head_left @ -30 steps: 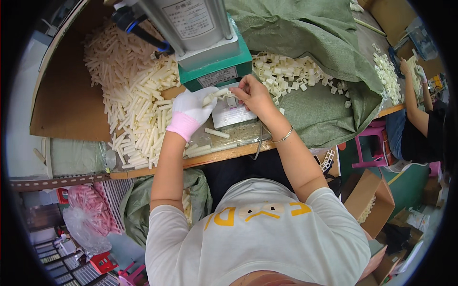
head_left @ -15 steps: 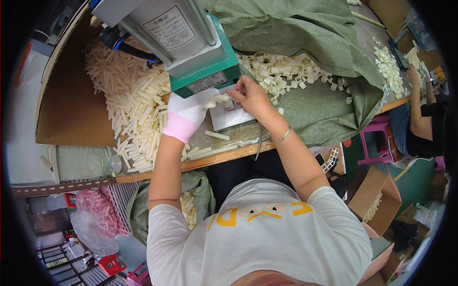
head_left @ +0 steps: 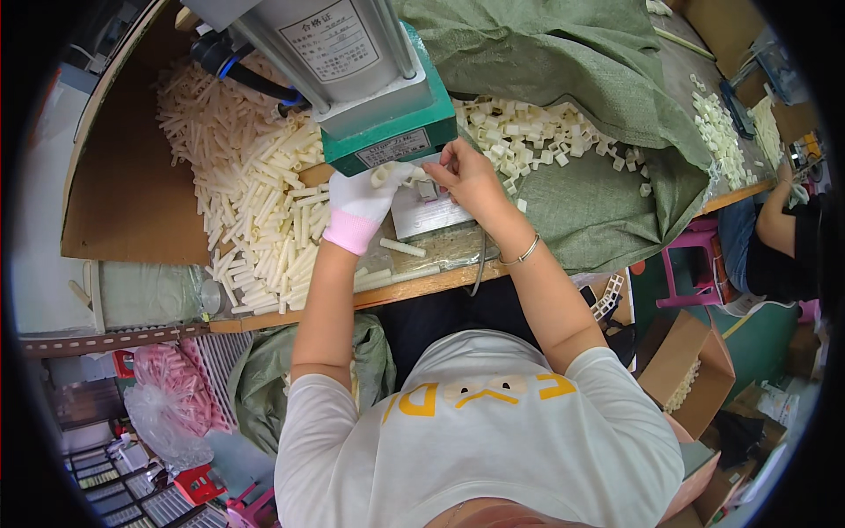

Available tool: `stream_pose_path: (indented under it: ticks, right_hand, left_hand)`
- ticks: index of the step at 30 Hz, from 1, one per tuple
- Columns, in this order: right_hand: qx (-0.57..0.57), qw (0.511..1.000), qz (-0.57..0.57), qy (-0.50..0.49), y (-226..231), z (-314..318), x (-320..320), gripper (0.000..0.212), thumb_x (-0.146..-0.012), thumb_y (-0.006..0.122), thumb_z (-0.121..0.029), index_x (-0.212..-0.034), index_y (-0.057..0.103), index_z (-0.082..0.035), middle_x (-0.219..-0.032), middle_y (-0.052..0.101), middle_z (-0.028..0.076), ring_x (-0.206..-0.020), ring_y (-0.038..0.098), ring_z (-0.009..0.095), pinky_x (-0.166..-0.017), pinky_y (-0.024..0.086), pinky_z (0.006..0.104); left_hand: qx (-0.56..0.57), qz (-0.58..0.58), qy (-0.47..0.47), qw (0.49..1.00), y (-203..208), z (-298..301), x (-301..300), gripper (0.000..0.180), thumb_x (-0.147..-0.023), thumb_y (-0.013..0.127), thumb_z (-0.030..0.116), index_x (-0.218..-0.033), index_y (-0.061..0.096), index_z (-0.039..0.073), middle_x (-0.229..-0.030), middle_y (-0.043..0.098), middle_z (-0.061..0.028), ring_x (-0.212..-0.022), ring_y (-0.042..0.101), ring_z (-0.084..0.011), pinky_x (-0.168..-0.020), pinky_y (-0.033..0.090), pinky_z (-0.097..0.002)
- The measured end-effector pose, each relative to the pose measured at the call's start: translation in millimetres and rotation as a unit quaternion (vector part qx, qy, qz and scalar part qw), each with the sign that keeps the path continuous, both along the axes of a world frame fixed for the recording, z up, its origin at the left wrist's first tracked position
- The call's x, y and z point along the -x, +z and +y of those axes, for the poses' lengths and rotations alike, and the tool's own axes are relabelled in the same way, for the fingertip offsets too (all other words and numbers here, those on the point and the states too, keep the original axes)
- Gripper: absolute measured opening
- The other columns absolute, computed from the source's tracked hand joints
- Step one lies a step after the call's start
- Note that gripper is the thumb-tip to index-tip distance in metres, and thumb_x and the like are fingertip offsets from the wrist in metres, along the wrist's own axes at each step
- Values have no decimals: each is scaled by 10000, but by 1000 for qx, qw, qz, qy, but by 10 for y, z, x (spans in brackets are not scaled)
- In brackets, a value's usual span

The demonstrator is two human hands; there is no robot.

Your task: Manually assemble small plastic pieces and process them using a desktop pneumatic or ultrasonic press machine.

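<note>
My left hand (head_left: 358,201), in a white glove with a pink cuff, is closed around several short cream plastic tubes (head_left: 381,177) whose ends stick out beside its thumb. Under the front of the green and grey press (head_left: 387,134), my bare right hand (head_left: 475,187) pinches its thumb and index finger together. What lies between those fingertips is too small to make out. Both hands meet just above the press's metal base plate (head_left: 421,220), where a small metal fixture (head_left: 429,191) stands. A loose cream tube (head_left: 402,247) rests in front of the plate.
A big heap of cream tubes (head_left: 255,189) fills the left, against a cardboard wall (head_left: 119,194). Small square cream pieces (head_left: 528,132) lie on a green woven sack (head_left: 598,211) at right. A co-worker (head_left: 775,220) sits far right. The wooden table edge (head_left: 409,284) runs before me.
My left hand has shifted slightly right, closer to my right hand, and the tubes in it have turned. My right hand stays almost in place, still pinching.
</note>
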State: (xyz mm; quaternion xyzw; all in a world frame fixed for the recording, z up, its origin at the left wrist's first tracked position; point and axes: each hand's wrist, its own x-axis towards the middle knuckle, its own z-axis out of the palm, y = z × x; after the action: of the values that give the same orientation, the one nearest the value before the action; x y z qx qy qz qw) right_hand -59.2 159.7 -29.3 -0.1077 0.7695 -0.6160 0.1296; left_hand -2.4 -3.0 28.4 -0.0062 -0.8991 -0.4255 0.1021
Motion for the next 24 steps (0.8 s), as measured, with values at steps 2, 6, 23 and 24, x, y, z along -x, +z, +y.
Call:
stream_pose_path:
  ticks: [2, 6, 23, 24]
  right_hand:
    - [4, 1000, 11, 0, -28, 0, 9, 255, -858, 698, -178, -825, 484, -43, -597, 549, 9, -483, 478, 66, -428, 368, 226]
    - [15, 999, 37, -14, -106, -35, 24, 294, -828, 718, -210, -818, 489, -26, -562, 571, 61, -448, 505, 133, -439, 392, 283]
    - [-27, 999, 27, -18, -83, -14, 41, 271, -825, 717, -198, -827, 513, -19, -596, 595, 80, -511, 557, 166, -501, 429, 305]
    - [-26, 999, 27, -18, -77, -20, 37, 271, -825, 717, -198, -827, 513, -19, -596, 595, 80, -511, 557, 166, -501, 429, 305]
  left_hand:
    - [-157, -43, 5, 987, -167, 20, 46, 211, -839, 688, 89, -1010, 674, -33, -803, 702, -68, -678, 639, -133, -608, 495, -237]
    - [-304, -42, 97, 947, -218, 209, 45, 199, -821, 709, 83, -945, 677, -69, -770, 684, -79, -605, 602, -89, -533, 465, -199]
    - [-185, 16, 92, 978, -280, 214, -51, 204, -836, 682, 199, -925, 708, 16, -688, 658, -52, -624, 617, -123, -593, 472, -268]
    - [-129, 23, 76, 988, -250, 206, -66, 212, -835, 683, 217, -932, 710, 31, -697, 668, -66, -619, 631, -160, -593, 478, -285]
